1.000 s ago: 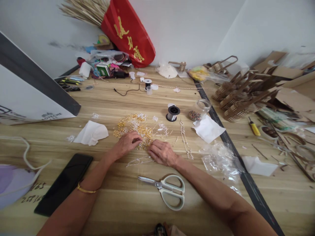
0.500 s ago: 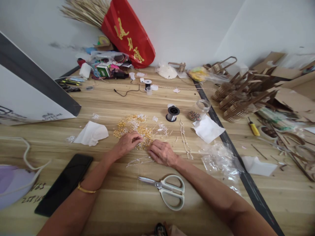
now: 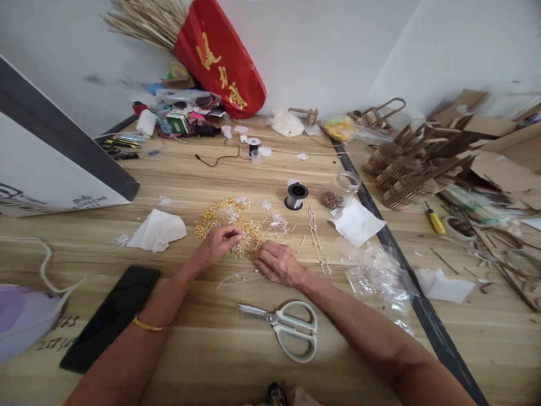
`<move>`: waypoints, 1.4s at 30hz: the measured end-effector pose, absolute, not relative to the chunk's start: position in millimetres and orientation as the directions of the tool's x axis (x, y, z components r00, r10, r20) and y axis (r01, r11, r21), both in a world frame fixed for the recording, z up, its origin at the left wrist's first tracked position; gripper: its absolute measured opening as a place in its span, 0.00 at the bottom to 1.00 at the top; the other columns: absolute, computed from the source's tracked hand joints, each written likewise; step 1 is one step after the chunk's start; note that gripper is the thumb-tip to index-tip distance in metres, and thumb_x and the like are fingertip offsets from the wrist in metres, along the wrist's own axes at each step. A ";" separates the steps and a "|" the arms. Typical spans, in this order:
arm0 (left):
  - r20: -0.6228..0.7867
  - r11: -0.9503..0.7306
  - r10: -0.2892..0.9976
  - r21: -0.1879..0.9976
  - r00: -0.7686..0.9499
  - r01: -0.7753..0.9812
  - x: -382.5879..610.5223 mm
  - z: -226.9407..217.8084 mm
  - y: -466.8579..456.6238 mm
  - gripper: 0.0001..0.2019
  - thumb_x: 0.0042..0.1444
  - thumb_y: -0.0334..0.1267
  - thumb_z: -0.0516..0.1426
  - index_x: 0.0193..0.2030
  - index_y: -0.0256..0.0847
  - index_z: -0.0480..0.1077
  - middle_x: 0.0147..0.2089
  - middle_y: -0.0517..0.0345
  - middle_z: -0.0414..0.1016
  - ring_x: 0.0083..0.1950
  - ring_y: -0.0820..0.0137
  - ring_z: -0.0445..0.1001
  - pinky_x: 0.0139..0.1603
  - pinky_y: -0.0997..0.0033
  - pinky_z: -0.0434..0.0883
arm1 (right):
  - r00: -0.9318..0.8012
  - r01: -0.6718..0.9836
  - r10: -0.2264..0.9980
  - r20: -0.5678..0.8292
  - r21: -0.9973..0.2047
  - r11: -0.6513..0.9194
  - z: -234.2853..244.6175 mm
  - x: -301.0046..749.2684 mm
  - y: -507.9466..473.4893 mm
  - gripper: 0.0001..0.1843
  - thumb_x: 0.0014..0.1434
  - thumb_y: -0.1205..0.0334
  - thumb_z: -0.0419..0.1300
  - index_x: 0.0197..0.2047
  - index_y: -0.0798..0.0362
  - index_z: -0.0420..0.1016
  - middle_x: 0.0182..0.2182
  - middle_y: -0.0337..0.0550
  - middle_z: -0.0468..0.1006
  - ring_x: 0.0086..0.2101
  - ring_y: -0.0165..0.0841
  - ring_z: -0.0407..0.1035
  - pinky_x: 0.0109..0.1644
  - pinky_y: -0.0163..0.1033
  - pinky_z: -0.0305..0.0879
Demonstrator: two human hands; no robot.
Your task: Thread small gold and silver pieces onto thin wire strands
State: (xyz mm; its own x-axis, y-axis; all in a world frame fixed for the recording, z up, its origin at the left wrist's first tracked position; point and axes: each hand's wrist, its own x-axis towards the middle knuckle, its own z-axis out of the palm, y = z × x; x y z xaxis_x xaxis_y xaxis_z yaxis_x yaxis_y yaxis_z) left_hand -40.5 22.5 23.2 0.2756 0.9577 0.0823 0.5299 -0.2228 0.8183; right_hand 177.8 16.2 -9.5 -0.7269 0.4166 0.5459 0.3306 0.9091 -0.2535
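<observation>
My left hand [image 3: 216, 244] rests at the near edge of a pile of small gold and silver findings [image 3: 230, 223], its fingertips pinched together in the pile on something too small to make out. My right hand [image 3: 279, 263] lies knuckles up beside it, fingers curled down against the wooden table [image 3: 211, 349], its fingertips at a thin silver chain [image 3: 240, 276]; what it holds, if anything, is hidden. A second chain [image 3: 318, 239] runs along the table to the right of that hand.
White-handled scissors [image 3: 287, 326] lie just near my wrists. A black phone [image 3: 112, 316] is at the near left, a crumpled tissue [image 3: 157, 230] beyond it. A wire spool [image 3: 296, 195], a bead jar [image 3: 343, 189], white paper [image 3: 357, 223] and plastic bags [image 3: 376, 270] lie to the right.
My left hand has drawn its fingertips slightly up and back within the pile. My right hand stays where it was.
</observation>
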 end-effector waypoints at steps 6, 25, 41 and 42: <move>0.031 -0.169 0.952 0.882 0.303 0.441 -43.6 19.7 24.7 0.11 0.56 0.43 0.54 0.31 0.36 0.70 0.29 0.60 0.71 0.32 0.72 0.68 0.35 0.74 0.65 | -0.724 0.334 0.423 0.545 -0.260 0.906 -11.2 178.2 16.5 0.06 0.65 0.65 0.51 0.38 0.55 0.68 0.31 0.44 0.71 0.32 0.32 0.63 0.35 0.36 0.59; 0.152 -0.358 0.927 0.630 0.343 0.689 -41.4 19.9 25.2 0.10 0.56 0.39 0.53 0.29 0.38 0.70 0.30 0.57 0.74 0.32 0.71 0.69 0.35 0.73 0.65 | -0.721 0.333 0.425 0.547 -0.264 0.905 -11.9 177.6 16.8 0.07 0.65 0.65 0.50 0.38 0.55 0.68 0.31 0.44 0.71 0.33 0.32 0.63 0.35 0.36 0.60; 0.143 -0.449 0.889 0.466 0.436 0.763 -39.1 15.8 21.9 0.09 0.57 0.34 0.53 0.29 0.39 0.72 0.30 0.56 0.71 0.36 0.67 0.67 0.40 0.68 0.64 | -0.720 0.327 0.416 0.555 -0.257 0.909 -10.2 177.2 16.8 0.08 0.65 0.65 0.50 0.36 0.55 0.68 0.30 0.44 0.71 0.32 0.32 0.63 0.34 0.36 0.59; 0.139 -0.447 0.889 0.465 0.436 0.764 -39.0 16.1 21.9 0.09 0.57 0.34 0.53 0.29 0.39 0.72 0.30 0.56 0.71 0.36 0.67 0.68 0.40 0.68 0.64 | -0.721 0.325 0.414 0.555 -0.256 0.910 -10.2 177.1 16.8 0.08 0.65 0.65 0.49 0.36 0.55 0.68 0.30 0.44 0.71 0.32 0.32 0.63 0.34 0.36 0.59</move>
